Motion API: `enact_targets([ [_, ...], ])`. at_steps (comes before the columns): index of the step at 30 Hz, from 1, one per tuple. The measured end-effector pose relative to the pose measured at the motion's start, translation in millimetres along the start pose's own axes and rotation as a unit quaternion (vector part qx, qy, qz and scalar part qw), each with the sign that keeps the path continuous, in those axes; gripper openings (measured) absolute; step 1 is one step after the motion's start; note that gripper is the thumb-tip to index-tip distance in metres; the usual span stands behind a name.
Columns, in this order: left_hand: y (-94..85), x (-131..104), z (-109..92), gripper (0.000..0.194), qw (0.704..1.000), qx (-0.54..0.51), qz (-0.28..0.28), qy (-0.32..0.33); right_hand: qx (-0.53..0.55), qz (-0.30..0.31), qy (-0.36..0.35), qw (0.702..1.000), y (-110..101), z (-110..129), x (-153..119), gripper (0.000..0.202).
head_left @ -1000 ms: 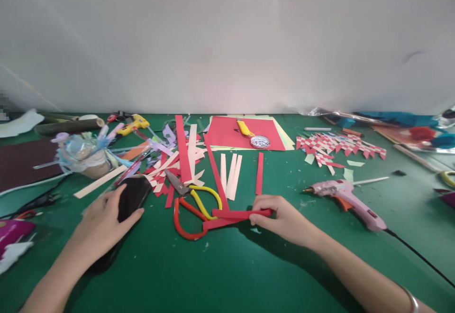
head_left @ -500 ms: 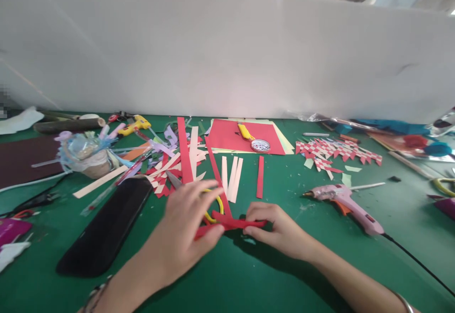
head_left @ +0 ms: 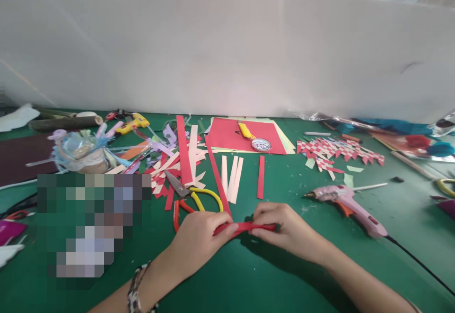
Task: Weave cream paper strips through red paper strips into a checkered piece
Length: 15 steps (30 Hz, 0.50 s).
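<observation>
Red paper strip point(head_left: 243, 228) spans the gap between the two hands, just right of the scissors point(head_left: 183, 191) and nearer the person; whether it touches the green desk point(head_left: 213, 284) cannot be told. The left hand point(head_left: 203, 235) pinches one end, its fingers drawn narrow, and hides part of the scissors' red handle. The right hand point(head_left: 282, 227) grips the other end between thumb and bent fingers. A long red strip point(head_left: 217, 175) slants beside the scissors' yellow handle. Farther right of the scissors lie three pale strips point(head_left: 234, 180), then a short red strip point(head_left: 260, 178). Beyond the scissors are a red sheet point(head_left: 225, 135), a yellow cutter point(head_left: 245, 131) and a round dish point(head_left: 261, 145). Well to the scissors' right lie a pink glue gun point(head_left: 350, 204) and checkered paper pieces point(head_left: 341, 149); a yellow glue gun point(head_left: 135, 123) rests beyond them to the left.
</observation>
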<state>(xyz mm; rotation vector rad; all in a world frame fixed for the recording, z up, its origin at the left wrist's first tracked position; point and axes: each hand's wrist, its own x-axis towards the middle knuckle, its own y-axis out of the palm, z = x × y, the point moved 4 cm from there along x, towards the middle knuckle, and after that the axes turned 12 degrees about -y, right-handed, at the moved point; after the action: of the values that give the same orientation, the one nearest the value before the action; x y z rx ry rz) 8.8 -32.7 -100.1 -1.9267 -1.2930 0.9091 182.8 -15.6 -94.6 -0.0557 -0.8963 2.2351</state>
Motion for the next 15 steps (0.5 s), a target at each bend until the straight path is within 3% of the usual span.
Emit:
enact_targets([
  [4, 2.1, -0.8, -2.5, 0.037, 0.999, 0.039, -0.002, 0.031, -0.025, -0.032, 0.0, 0.999, 0.5, 10.5, -1.0, 0.013],
  [6, 6.9, -4.0, -8.9, 0.038, 0.993, 0.075, -0.013, 0.089, -0.042, -0.039, -0.009, 0.998, 4.9, 18.3, -0.3, 0.022],
  [10, 14.3, -12.3, -20.7, 0.04, 0.974, 0.101, -0.043, 0.198, -0.015, 0.032, 0.022, 0.999, 19.7, 22.9, 0.2, 0.016],
  [12, 14.3, -14.2, -21.6, 0.039, 0.974, 0.089, -0.043, 0.206, 0.027, 0.057, 0.069, 0.996, 23.7, 18.7, -1.7, 0.011],
  [15, 11.0, -13.0, -17.0, 0.03, 0.987, 0.042, -0.01, 0.152, 0.089, 0.045, 0.099, 0.99, 23.5, 13.0, -3.5, 0.013],
])
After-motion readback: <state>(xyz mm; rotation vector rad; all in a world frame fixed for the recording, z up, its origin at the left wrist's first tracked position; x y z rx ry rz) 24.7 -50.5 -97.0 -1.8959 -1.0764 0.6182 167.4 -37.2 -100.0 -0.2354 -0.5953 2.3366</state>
